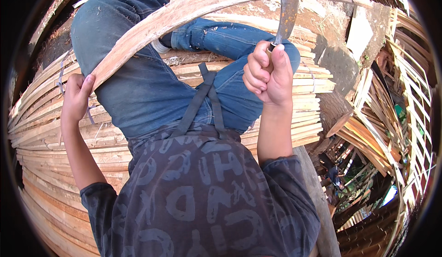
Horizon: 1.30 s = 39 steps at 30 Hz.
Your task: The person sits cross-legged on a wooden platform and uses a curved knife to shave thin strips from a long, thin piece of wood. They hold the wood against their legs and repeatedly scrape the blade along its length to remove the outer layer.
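My left hand [76, 96] grips the near end of a long wooden slat [193, 8] that runs across my lap, up and to the right. My right hand [269, 73] is closed around the handle of a broad curved knife [287, 8]. Its grey blade points upward and rests against the slat near the top of the view. I sit in blue jeans [142, 86] and a dark printed shirt on a stack of split slats.
Bundled pale slats [50, 165] lie under and on both sides of me. A thick log or block [336, 114] stands at the right. Woven lattice panels and loose strips [405, 119] crowd the right edge. Wood shavings cling to the jeans.
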Motion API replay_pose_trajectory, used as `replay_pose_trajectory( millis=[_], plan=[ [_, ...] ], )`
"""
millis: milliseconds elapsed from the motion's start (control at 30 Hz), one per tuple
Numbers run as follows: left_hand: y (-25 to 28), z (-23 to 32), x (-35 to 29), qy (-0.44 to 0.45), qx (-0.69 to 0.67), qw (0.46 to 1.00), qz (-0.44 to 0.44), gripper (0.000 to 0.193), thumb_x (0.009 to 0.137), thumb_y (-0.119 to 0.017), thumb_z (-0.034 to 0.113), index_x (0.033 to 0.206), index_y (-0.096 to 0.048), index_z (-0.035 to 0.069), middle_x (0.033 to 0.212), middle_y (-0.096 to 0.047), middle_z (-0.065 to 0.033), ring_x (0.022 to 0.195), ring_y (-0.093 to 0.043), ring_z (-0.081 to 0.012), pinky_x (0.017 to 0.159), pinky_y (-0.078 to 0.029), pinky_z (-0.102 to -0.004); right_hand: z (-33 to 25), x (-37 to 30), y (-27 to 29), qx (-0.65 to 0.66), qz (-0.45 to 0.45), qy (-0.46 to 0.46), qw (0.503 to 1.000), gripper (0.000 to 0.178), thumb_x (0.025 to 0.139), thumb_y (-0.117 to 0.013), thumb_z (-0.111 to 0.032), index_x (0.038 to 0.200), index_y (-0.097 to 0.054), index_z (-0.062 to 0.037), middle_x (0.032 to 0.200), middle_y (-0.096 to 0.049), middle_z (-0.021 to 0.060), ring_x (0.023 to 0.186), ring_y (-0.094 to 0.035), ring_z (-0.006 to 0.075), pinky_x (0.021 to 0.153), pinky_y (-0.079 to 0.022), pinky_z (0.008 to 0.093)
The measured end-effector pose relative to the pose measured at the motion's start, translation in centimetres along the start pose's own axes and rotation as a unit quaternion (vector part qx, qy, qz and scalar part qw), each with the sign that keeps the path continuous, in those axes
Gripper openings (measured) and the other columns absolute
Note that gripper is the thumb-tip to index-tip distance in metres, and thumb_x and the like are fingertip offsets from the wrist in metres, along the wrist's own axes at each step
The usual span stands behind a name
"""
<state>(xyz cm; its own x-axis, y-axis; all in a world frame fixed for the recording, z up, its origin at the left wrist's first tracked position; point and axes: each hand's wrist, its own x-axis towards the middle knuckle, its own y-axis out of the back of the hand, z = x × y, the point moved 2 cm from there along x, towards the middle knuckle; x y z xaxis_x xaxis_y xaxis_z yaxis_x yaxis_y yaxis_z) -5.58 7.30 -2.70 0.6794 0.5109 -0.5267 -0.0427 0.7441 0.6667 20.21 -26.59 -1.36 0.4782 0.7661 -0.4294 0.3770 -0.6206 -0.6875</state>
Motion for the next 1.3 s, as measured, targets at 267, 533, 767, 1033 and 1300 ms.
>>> replay_pose_trajectory(
  millis=[267, 533, 767, 1033, 1300],
  plan=[
    [-0.1, 0.3, 0.0, -0.003, -0.006, 1.000, 0.005, 0.048, 0.095, -0.057, 0.036, 0.065, -0.043, 0.000, 0.063, -0.040, -0.0066, 0.061, -0.038, -0.0151, 0.058, -0.034, -0.0333, 0.0, 1.0, 1.2, 0.082, -0.112, -0.032, 0.990, 0.050, 0.096, -0.047, -0.053, 0.073, -0.039, -0.0090, 0.051, -0.032, -0.0028, 0.037, -0.030, 0.0048, 0.032, -0.026, 0.0207],
    [-0.5, -0.9, -0.4, -0.021, -0.016, 0.999, 0.029, 0.045, 0.096, -0.056, 0.033, 0.067, -0.044, 0.000, 0.065, -0.041, -0.0067, 0.063, -0.039, -0.0150, 0.059, -0.035, -0.0329, -1.3, 1.1, 0.9, -0.056, -0.060, -0.056, 0.995, 0.050, 0.096, -0.050, -0.051, 0.070, -0.039, -0.0097, 0.049, -0.033, -0.0030, 0.036, -0.031, 0.0052, 0.032, -0.027, 0.0207],
    [-0.5, 1.4, -0.1, -0.042, 0.003, 0.999, 0.013, 0.052, 0.095, -0.057, 0.035, 0.060, -0.040, -0.001, 0.056, -0.036, -0.0053, 0.056, -0.033, -0.0143, 0.052, -0.030, -0.0357, 0.3, 1.4, -0.2, -0.069, 0.126, 0.053, 0.988, 0.047, 0.094, -0.056, -0.048, 0.072, -0.046, -0.0075, 0.050, -0.038, -0.0020, 0.036, -0.035, 0.0048, 0.033, -0.029, 0.0199],
    [-0.2, 1.1, -0.2, 0.014, -0.018, 1.000, -0.011, 0.052, 0.095, -0.056, 0.037, 0.062, -0.043, -0.001, 0.059, -0.039, -0.0067, 0.059, -0.037, -0.0148, 0.055, -0.033, -0.0338, 0.2, 2.6, -0.1, 0.186, -0.113, -0.038, 0.975, 0.047, 0.097, -0.049, -0.050, 0.071, -0.040, -0.0109, 0.050, -0.034, -0.0033, 0.036, -0.032, 0.0057, 0.032, -0.027, 0.0203],
    [-0.6, 1.3, -0.6, -0.011, -0.009, 0.999, 0.033, 0.050, 0.095, -0.057, 0.036, 0.062, -0.043, 0.000, 0.060, -0.039, -0.0051, 0.060, -0.036, -0.0130, 0.054, -0.031, -0.0334, 0.5, 2.0, -1.0, 0.070, 0.024, 0.003, 0.997, 0.048, 0.097, -0.047, -0.050, 0.072, -0.041, -0.0100, 0.050, -0.035, -0.0029, 0.036, -0.033, 0.0056, 0.032, -0.028, 0.0208]
  ],
)
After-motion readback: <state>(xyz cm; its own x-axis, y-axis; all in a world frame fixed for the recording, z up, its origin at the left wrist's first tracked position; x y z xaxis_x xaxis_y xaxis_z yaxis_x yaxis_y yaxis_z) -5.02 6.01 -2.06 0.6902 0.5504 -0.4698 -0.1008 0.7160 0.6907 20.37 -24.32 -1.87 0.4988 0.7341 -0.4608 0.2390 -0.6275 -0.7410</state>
